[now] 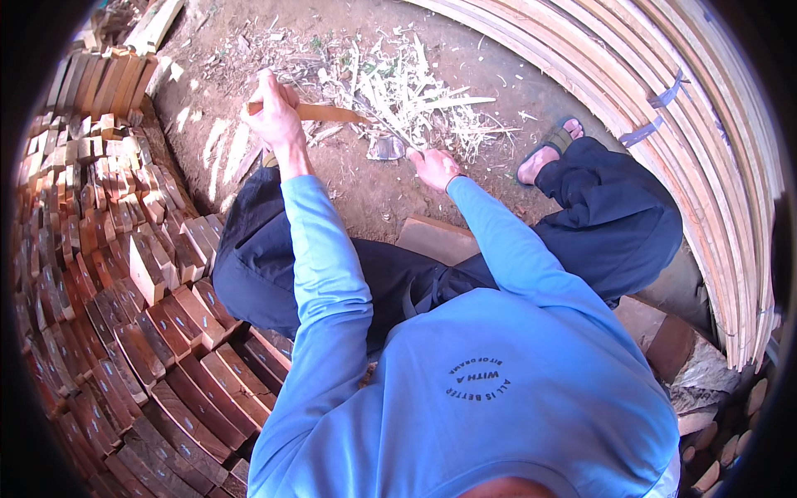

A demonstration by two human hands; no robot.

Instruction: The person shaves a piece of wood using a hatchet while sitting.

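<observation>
Seen from above, a person in a blue top sat with knees apart over a dirt floor. The left hand was clenched around the thick end of a brown wood strip; the strip lay in front of the person, above the floor, its narrow end pointing right. The right hand, lower and to the right, was closed around what looked like a thin dark tool, perhaps a knife. Its far end came near the strip's tip; whether they touched could not be told.

Pale wood shavings were scattered beyond both hands, so the step in hand was probably paring the strip. The next move seemed to call for a firm left grip, fingers clear of the edge, and a right grip that guided the tool along the wood, away from the legs.

Open room lay mostly ahead, over the shavings. Stacked wood blocks crowded the left side, close by the left leg. Long, curving planks walled in the right, beyond the right leg and its sandalled foot. A flat brown board lay between the legs, behind the right hand.
</observation>
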